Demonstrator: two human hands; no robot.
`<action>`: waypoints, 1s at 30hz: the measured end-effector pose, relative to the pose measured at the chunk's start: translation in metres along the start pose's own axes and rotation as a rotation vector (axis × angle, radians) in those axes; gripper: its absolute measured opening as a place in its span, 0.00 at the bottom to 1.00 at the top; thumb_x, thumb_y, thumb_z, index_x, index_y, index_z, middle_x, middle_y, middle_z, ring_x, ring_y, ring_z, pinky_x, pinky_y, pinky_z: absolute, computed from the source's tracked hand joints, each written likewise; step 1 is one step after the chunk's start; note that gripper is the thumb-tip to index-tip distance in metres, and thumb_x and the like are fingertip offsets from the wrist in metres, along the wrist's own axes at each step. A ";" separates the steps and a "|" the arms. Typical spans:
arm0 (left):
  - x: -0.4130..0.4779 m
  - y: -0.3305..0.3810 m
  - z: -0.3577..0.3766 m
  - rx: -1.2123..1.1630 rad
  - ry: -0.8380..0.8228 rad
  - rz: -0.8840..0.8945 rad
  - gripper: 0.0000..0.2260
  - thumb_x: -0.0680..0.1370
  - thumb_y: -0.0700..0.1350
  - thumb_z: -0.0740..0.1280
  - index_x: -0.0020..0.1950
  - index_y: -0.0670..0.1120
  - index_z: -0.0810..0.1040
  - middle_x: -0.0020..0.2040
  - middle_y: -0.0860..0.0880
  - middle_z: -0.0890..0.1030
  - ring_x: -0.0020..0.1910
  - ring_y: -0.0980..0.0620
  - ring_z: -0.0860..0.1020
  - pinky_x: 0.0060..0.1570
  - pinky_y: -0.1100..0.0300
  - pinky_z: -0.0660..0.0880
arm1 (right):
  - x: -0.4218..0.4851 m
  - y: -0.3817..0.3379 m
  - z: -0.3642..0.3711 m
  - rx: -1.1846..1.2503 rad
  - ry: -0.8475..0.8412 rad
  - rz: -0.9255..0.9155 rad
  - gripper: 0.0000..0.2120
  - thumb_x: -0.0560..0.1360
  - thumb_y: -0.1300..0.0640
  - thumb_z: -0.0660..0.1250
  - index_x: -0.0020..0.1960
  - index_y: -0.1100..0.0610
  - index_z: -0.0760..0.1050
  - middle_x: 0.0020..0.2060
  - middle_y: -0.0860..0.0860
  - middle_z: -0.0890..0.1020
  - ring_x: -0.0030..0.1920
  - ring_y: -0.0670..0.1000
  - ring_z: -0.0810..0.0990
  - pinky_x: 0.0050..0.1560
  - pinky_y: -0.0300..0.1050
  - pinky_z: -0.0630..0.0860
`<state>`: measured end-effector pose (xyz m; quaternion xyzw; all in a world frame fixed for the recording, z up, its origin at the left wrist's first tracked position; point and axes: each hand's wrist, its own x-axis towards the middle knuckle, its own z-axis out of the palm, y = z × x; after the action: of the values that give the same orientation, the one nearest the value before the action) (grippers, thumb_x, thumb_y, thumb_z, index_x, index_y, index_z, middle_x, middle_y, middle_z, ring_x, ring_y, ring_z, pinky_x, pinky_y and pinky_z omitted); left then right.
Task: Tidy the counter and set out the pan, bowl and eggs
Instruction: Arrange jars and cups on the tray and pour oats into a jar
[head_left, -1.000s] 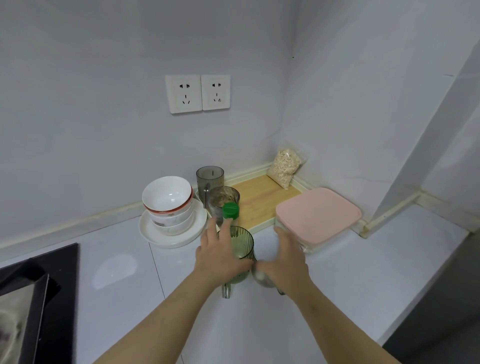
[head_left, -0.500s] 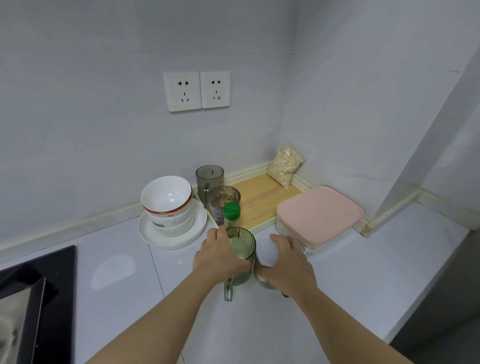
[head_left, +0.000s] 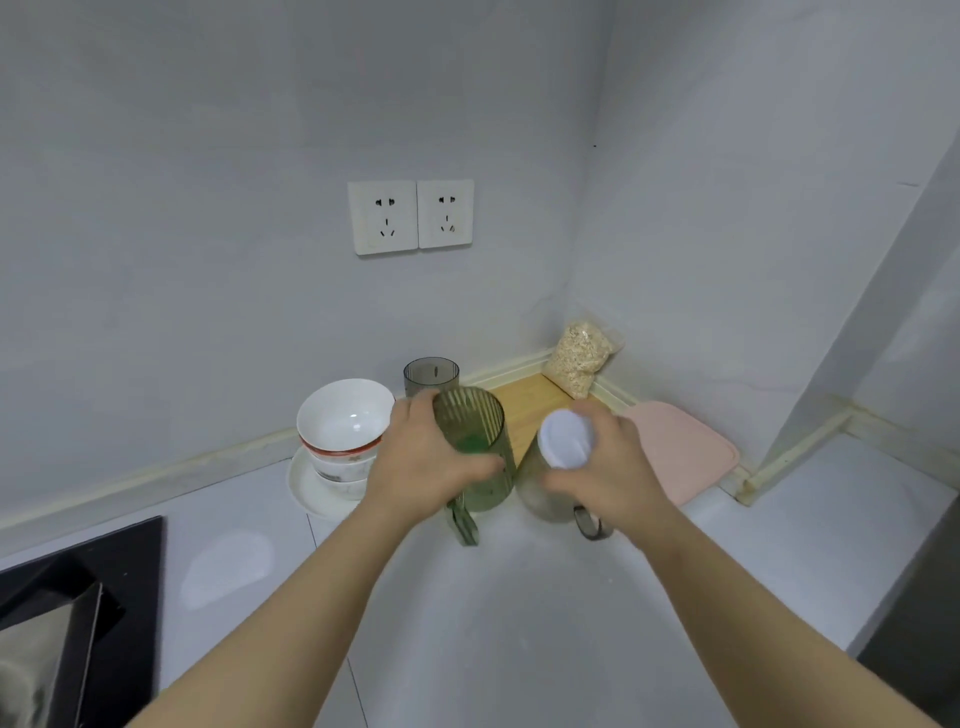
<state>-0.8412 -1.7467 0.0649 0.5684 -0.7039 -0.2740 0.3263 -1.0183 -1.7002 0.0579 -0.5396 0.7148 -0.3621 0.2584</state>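
Note:
My left hand (head_left: 426, 462) grips a ribbed green glass mug (head_left: 475, 457), lifted and tilted, its handle pointing down toward me. My right hand (head_left: 608, 467) holds a clear glass mug (head_left: 550, 467) whose pale inside shows at the mouth; its handle hangs near my wrist. White bowls (head_left: 343, 421), one with a red rim band, are stacked on a white plate (head_left: 306, 488) to the left of my hands. No pan and no eggs are in view.
A grey cup (head_left: 431, 371) stands behind the green mug. A wooden board (head_left: 530, 405) lies in the corner with a bag of oats (head_left: 582, 358). A pink-lidded box (head_left: 680, 452) sits right of my hands. A black hob (head_left: 78, 587) is at the left edge.
Both hands closed on the two mugs and raised them off the counter, toward the back corner. The green-capped bottle and dark glass are now hidden behind the mugs.

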 end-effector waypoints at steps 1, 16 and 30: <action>0.009 0.005 -0.004 -0.018 0.017 0.010 0.38 0.63 0.51 0.77 0.69 0.47 0.65 0.61 0.50 0.67 0.63 0.52 0.69 0.58 0.61 0.67 | 0.006 -0.006 -0.005 0.012 0.031 -0.018 0.36 0.65 0.57 0.73 0.68 0.43 0.61 0.54 0.46 0.60 0.61 0.52 0.67 0.58 0.48 0.70; 0.132 0.054 0.027 0.052 0.057 -0.031 0.41 0.68 0.54 0.73 0.75 0.47 0.55 0.69 0.47 0.61 0.68 0.46 0.67 0.63 0.53 0.68 | 0.128 -0.018 -0.044 0.031 0.078 -0.089 0.36 0.65 0.58 0.73 0.69 0.46 0.61 0.55 0.47 0.60 0.61 0.55 0.68 0.52 0.48 0.72; 0.213 0.011 0.088 0.407 -0.003 -0.113 0.38 0.70 0.60 0.67 0.73 0.45 0.57 0.69 0.46 0.64 0.69 0.46 0.64 0.67 0.51 0.63 | 0.227 0.036 -0.006 -0.005 -0.072 -0.073 0.35 0.66 0.58 0.73 0.68 0.47 0.61 0.61 0.52 0.64 0.52 0.50 0.66 0.48 0.42 0.64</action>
<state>-0.9460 -1.9512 0.0488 0.6608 -0.7122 -0.1447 0.1879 -1.1086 -1.9112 0.0376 -0.5786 0.6858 -0.3498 0.2693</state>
